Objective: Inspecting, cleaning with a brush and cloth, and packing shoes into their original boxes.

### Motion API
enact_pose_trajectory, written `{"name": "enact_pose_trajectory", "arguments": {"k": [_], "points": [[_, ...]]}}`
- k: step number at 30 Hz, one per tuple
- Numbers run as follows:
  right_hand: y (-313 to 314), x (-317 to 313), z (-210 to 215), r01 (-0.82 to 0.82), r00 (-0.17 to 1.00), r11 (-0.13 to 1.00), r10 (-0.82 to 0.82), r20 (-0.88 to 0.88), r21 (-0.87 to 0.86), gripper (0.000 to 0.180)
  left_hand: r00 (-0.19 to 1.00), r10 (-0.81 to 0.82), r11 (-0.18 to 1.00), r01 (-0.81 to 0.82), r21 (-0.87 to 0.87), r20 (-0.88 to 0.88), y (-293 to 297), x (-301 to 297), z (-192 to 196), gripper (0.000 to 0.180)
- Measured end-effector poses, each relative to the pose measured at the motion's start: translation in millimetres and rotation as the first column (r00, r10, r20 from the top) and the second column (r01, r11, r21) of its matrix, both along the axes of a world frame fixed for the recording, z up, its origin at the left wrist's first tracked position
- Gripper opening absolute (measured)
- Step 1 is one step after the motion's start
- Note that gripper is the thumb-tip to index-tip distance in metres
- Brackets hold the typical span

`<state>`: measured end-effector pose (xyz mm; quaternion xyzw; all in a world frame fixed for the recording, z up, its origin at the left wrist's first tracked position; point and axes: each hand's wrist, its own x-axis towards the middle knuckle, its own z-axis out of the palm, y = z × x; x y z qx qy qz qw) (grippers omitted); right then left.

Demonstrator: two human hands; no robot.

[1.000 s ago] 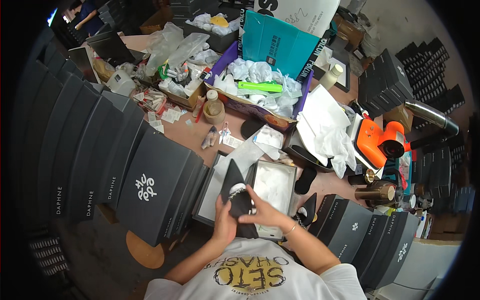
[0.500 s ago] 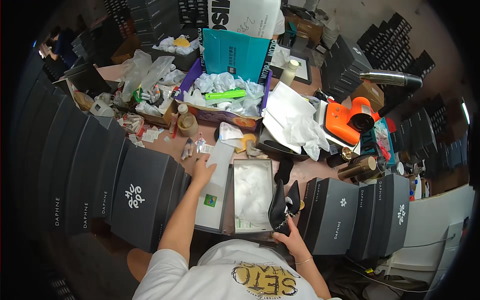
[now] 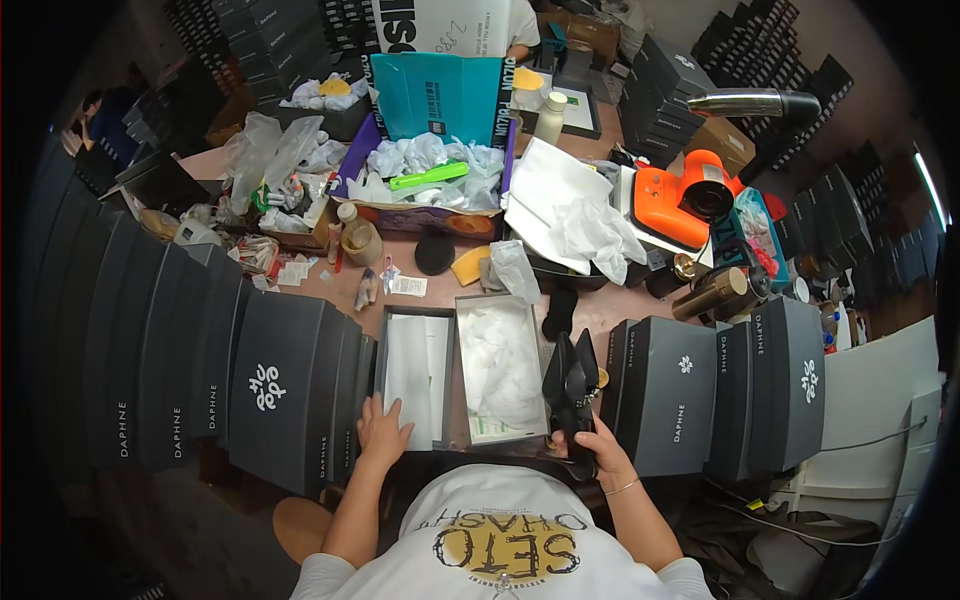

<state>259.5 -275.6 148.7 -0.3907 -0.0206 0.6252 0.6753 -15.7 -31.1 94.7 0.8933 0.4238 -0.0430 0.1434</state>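
A pair of black pointed shoes [image 3: 573, 375] with shiny trim is held together in my right hand [image 3: 606, 452], fingers wrapped round them, at the right side of the open box. My left hand [image 3: 383, 432] rests with fingers apart at the near left corner of a grey tray or lid [image 3: 448, 365], touching the white paper sheet [image 3: 408, 370] that lies in it. Beside it, the grey box [image 3: 461, 395] holds crumpled white tissue paper [image 3: 500, 365]. A black elongated thing [image 3: 560, 314] lies just past the shoes.
Dark shoeboxes stand at the left [image 3: 285, 390] and right [image 3: 665, 395]. Farther back are a purple carton [image 3: 350, 205] with crumpled paper, a bottle [image 3: 360, 238], a yellow sponge-like piece [image 3: 469, 266], white sheets [image 3: 555, 210] and an orange machine [image 3: 668, 205].
My left hand has come nearer, from the paper's far part to the tray's near corner. The sheet now lies inside the tray, covering most of the green sticker. The shoes stay in my right hand.
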Motion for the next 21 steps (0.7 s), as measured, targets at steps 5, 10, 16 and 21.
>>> {"name": "enact_pose_trajectory", "arguments": {"k": [5, 10, 16, 21], "points": [[-44, -35, -8, -0.146, 0.989, 0.977, 0.139, -0.057, -0.156, 0.051, 0.833, -0.147, 0.912, 0.323, -0.253, 0.533, 23, 130, 11, 0.030], [-64, -40, 8, 0.166, 0.986, 0.976, -0.163, 0.035, -0.140, 0.055, 0.941, -0.325, 0.889, 0.338, -0.309, 0.096, 36, 213, -77, 0.029], [-72, -16, 17, 0.135, 0.957, 0.990, -0.119, 0.266, -0.042, 0.061, 0.854, -0.111, 0.805, 0.377, -0.458, 0.508, 42, 188, -27, 0.024], [1, 7, 19, 0.146, 0.823, 0.984, -0.180, 0.538, 0.105, 0.057, 0.833, 0.411, 0.161, 0.334, -0.929, 0.371, 56, 144, 80, 0.015]]}}
